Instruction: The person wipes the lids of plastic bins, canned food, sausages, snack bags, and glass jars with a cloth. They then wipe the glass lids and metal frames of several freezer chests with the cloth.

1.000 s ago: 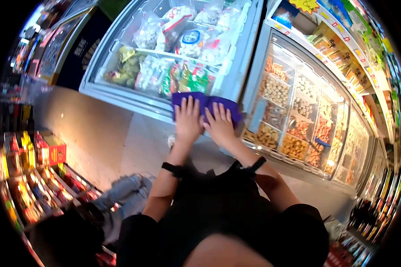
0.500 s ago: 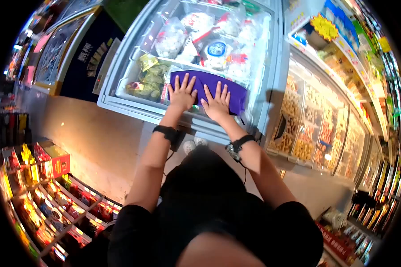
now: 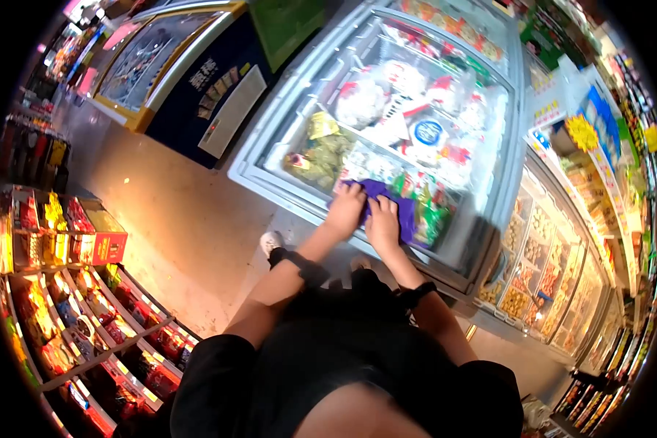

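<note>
A purple cloth [image 3: 406, 213] lies bunched on the glass top of a chest freezer [image 3: 259, 182], close to its front edge. My left hand [image 3: 347, 213] has its fingers curled into the cloth's left part. Right beside it, my right hand [image 3: 382, 225] grips the cloth nearer its middle, fingers bent. Through the glass show green bagged goods [image 3: 325, 159], white bags [image 3: 361, 102] and a pack with a round blue label [image 3: 427, 132]. Green and red packets [image 3: 434, 208] sit under the glass just right of the cloth. Both wrists wear dark bands.
A second freezer [image 3: 164, 80] with a dark blue side stands at the back left. Lit bins of frozen food [image 3: 540, 270] and a shelf with a yellow star sign [image 3: 581, 133] line the right. Shelves of red and yellow packages [image 3: 87, 321] stand at the lower left.
Both hands, flat with fingers spread on the laid-out cloth before, have curled in and bunched it toward the front edge. The view has turned, and the freezer sits further right.
</note>
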`<state>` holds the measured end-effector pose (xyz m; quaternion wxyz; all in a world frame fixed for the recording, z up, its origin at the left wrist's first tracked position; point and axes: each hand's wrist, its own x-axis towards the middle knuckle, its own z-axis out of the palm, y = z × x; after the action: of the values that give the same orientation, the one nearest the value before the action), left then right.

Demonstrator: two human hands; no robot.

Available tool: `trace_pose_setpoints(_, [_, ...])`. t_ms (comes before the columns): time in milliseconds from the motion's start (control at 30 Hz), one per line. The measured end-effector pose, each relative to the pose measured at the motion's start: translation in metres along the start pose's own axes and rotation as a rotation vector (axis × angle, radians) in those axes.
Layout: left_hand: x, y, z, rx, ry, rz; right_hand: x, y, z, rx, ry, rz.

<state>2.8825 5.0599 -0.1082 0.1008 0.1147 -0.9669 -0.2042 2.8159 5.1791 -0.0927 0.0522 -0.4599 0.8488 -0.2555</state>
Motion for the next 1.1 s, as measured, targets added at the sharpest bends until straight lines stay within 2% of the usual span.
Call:
trace_pose_setpoints(67, [-0.009, -0.007, -0.024, -0.068, 0.058, -0.036, 0.012, -0.025, 0.008, 0.044, 0.094, 0.001])
trace_pose_setpoints(100, [-0.015, -0.021, -0.035, -0.083, 0.025, -0.055, 0.022, -0.034, 0.022, 0.038, 0.128, -0.077])
trace_pose_setpoints(133, [-0.023, -0.04, -0.048, -0.119, 0.084, -0.113, 0.032, -0.049, 0.04, 0.047, 0.106, -0.134])
trace_pose_setpoints(200, [-0.043, -0.094, -0.087, -0.174, 0.239, -0.106, 0.06, -0.089, 0.08, 0.098, 0.114, -0.282])
trace_pose_setpoints(233, [-0.056, -0.125, -0.111, -0.197, 0.32, -0.119, 0.086, -0.123, 0.098, 0.035, -0.012, -0.281])
trace_pose_setpoints(267, [-0.072, -0.154, -0.135, -0.227, 0.4, -0.135, 0.106, -0.158, 0.112, 0.14, 0.048, -0.371])
trace_pose_setpoints(367, [-0.129, -0.239, -0.232, -0.164, 0.558, -0.219, 0.162, -0.282, 0.154, 0.33, 0.054, -0.353])
trace_pose_setpoints(400, [-0.149, -0.267, -0.255, -0.147, 0.589, -0.269, 0.174, -0.312, 0.175, 0.42, 0.003, -0.383])
trace_pose_setpoints(467, [-0.189, -0.322, -0.295, -0.099, 0.492, -0.489, 0.191, -0.375, 0.205, 0.495, -0.125, -0.463])
trace_pose_setpoints(533, [-0.226, -0.369, -0.312, -0.084, 0.511, -0.575, 0.208, -0.418, 0.233, 0.523, -0.223, -0.558])
trace_pose_setpoints(600, [-0.255, -0.409, -0.322, -0.083, 0.557, -0.705, 0.226, -0.45, 0.259, 0.476, -0.528, -0.517])
trace_pose_setpoints(667, [-0.277, -0.446, -0.325, -0.098, 0.556, -0.755, 0.245, -0.474, 0.288, 0.472, -0.553, -0.551])
trace_pose_setpoints(733, [-0.288, -0.485, -0.34, -0.058, 0.705, -0.759, 0.278, -0.506, 0.309, 0.473, -0.423, -0.677])
trace_pose_setpoints(767, [-0.289, -0.505, -0.351, -0.072, 0.754, -0.732, 0.298, -0.523, 0.313, 0.464, -0.416, -0.648])
trace_pose_setpoints(833, [-0.275, -0.541, -0.401, -0.042, 0.808, -0.699, 0.355, -0.564, 0.324, 0.379, -0.254, -0.85])
trace_pose_setpoints(867, [-0.266, -0.566, -0.418, -0.018, 0.864, -0.653, 0.381, -0.591, 0.316, 0.293, -0.268, -0.806])
trace_pose_setpoints(933, [-0.246, -0.631, -0.444, 0.0, 0.82, -0.655, 0.436, -0.636, 0.325, 0.228, -0.262, -0.745])
trace_pose_setpoints(1000, [-0.218, -0.683, -0.471, 0.388, 0.722, -0.744, 0.489, -0.669, 0.348, 0.141, 0.087, -0.838])
trace_pose_setpoints(1067, [-0.203, -0.758, -0.459, 0.517, 0.531, -0.734, 0.537, -0.678, 0.417, -0.041, 0.101, -0.765])
trace_pose_setpoints(1100, [-0.2, -0.794, -0.444, 0.483, 0.403, -0.708, 0.554, -0.67, 0.462, -0.114, -0.052, -0.68])
